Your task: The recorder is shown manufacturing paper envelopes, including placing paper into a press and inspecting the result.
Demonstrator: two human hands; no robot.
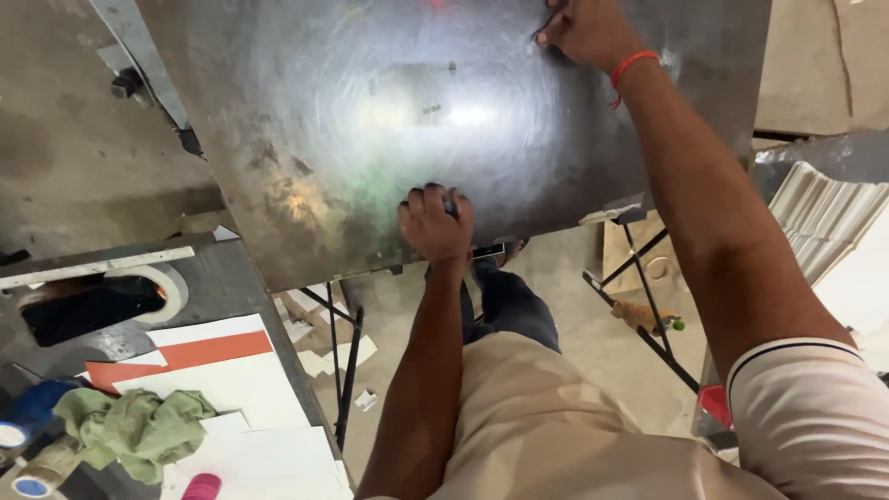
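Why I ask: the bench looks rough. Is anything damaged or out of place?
The metal sheet is scuffed and stained near the left hand. White scraps litter the floor, and a crumpled green rag lies on the side table.

Both arms stretched forward, hands apart at different reaches.
The left hand (435,224) is curled into a loose fist, knuckles up, forearm running straight back to the body. The right hand (582,32) reaches much farther out, fingers bent under, a red thread around its wrist.

Bare metal sheet (389,120) lies open between both hands; cluttered bench (222,278) with green rag (139,426) blocks the near left
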